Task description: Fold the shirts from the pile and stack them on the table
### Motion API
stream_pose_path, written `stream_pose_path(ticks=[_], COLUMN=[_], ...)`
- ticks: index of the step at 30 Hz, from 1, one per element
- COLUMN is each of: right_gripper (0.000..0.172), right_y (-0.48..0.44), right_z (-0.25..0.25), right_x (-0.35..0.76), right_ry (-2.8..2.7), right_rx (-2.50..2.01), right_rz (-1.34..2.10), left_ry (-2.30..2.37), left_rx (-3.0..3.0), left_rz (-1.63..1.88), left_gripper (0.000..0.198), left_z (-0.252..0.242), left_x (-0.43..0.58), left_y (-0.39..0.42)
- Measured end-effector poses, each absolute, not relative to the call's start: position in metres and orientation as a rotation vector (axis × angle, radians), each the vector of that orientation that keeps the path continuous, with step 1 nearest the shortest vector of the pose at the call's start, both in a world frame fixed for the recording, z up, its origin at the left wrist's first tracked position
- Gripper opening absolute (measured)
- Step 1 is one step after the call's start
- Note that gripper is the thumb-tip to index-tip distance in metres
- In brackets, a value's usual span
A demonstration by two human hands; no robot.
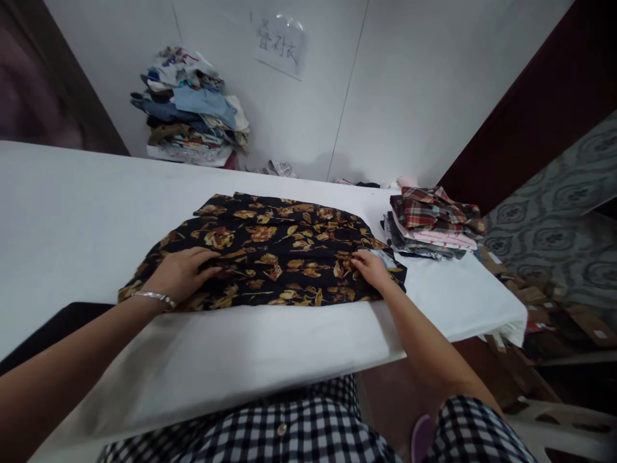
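A black shirt (284, 257) with a golden-brown flower print lies spread sideways across the white table, with creases along its length. My left hand (186, 273), with a silver bracelet at its wrist, rests on the left part of the shirt. Its fingers are stretched out and the thumb stands apart from them. On the right part, close to a pale patch (384, 258) by the shirt's end, my right hand (371, 267) has its fingertips pinched on the cloth.
A tall heap of clothes (193, 109) stands at the back left against the wall. Folded shirts (434, 222), a red plaid one on top, are stacked at the right. A black cloth (67, 321) lies front left. Cardboard boxes (585, 325) sit beyond the table's right edge.
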State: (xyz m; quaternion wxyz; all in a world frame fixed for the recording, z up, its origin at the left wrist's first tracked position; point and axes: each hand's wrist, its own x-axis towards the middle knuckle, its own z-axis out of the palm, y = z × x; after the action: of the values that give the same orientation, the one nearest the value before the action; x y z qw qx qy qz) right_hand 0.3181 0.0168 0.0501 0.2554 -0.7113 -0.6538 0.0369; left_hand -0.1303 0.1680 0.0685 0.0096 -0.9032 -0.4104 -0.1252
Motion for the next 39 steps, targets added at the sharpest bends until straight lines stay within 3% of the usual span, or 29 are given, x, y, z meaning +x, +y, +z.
stream_pose_path(ticks=[3,9,14,20,28,33,39], right_gripper=[0.029,0.051,0.049,0.053,0.059,0.060,0.060], right_y=[-0.008,-0.048,-0.041,-0.028,-0.020,-0.022,-0.021], right_z=[0.058,0.041,0.035,0.041,0.016,0.013,0.016], right_x=[0.312,0.296,0.294,0.286,0.280,0.279,0.278], right_ry=[-1.811,-2.248,-2.147,-2.249,-2.280,-2.295,-2.268], right_rx=[-1.780,-1.760,-1.843,-1.834,-1.761,-1.778,-1.767], right_rz=[-0.023,0.174,0.152,0.184,0.233,0.268,0.308], left_ry=[-1.128,-1.146,-1.272,-1.463,-1.616,-2.023,-2.266], left_rx=[-2.883,-3.031,-3.079,-2.900,-2.806,-2.532,-2.350], left_rz=[-0.617,-0.359,-0.442,-0.753,-0.375,-0.282,-0.264], left_gripper=[0.050,0.050,0.045,0.054,0.044,0.063,0.030], left_z=[0.069,0.044,0.046,0.080,0.093,0.083,0.081], left_x=[-0.142,-0.165,-0.171,-0.146,-0.050,-0.011,-0.010], left_y=[0.155,0.141,0.153,0.194,0.301,0.347,0.364])
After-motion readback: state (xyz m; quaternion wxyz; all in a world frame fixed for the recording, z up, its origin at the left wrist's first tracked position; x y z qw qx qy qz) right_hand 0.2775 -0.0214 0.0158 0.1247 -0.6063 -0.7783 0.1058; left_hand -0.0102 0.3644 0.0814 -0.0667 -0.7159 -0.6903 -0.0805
